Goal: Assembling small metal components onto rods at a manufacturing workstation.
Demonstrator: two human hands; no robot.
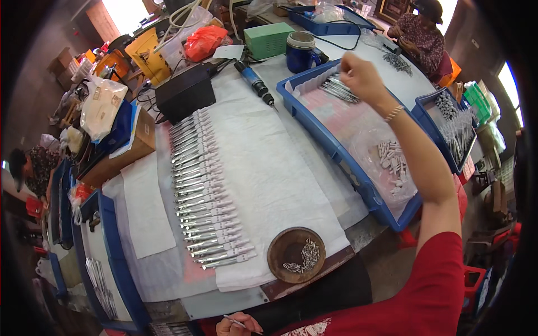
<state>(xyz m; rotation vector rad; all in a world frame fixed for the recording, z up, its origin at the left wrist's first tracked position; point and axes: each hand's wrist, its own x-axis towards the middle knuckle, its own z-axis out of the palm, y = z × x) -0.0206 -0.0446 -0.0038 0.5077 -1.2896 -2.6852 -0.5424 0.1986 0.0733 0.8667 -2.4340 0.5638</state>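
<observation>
At the lower edge my left hand (238,325) is closed around a slender metal rod (234,321), its kind unclear. My right arm reaches far across the large blue tray (342,158). The right hand (361,78) is closed above the tray's far end, fingers curled; whatever they may hold is hidden. Just beside it lies a pile of slim silvery metal pieces (338,89). Nearer in the same tray, small white parts (394,162) rest on clear plastic. A long row of silvery handpiece-like tools with white ends (204,190) lies side by side on white cloth.
A round brown bowl (278,270) of tiny metal pins stands at the front edge. Behind are a blue electric screwdriver (255,82), a black box (186,96), a green box (269,39) and a blue mug (301,53). Another person (420,39) sits at far right.
</observation>
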